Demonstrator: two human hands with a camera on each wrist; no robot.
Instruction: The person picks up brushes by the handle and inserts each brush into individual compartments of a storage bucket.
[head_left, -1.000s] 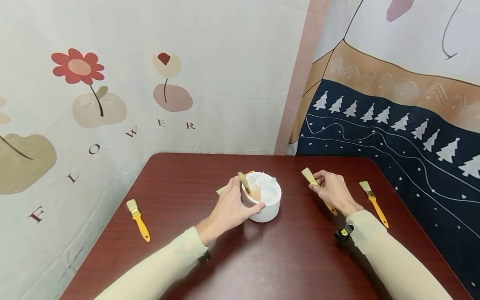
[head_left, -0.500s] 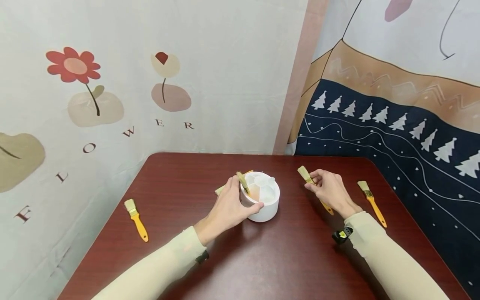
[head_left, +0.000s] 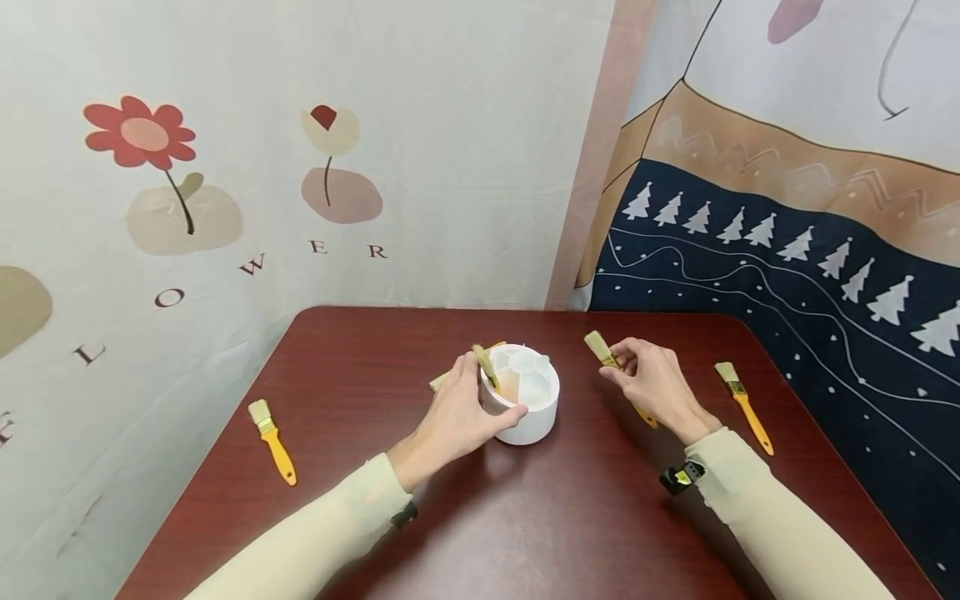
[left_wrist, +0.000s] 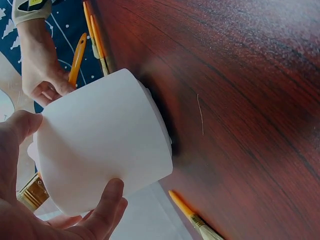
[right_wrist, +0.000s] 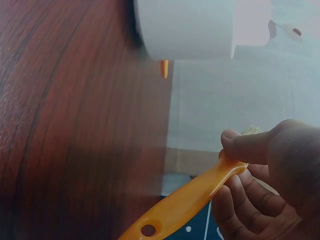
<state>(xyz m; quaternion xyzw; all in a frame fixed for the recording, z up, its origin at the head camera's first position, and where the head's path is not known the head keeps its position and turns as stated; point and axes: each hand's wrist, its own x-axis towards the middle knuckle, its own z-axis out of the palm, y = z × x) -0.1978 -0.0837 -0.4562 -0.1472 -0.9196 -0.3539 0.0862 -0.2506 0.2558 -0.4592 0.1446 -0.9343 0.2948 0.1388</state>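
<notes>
gripping white cup (head_left: 534, 423) near far edge of surface (head_left: 600, 517), left hand (head_left: 468, 408) curled round; pinching brush (head_left: 600, 348) in right hand (head_left: 654, 382), apart from cup. likely loading brushes; next calls for tipping handle down.

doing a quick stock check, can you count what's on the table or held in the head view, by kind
Brushes: 5
White container: 1
Total: 6
</notes>
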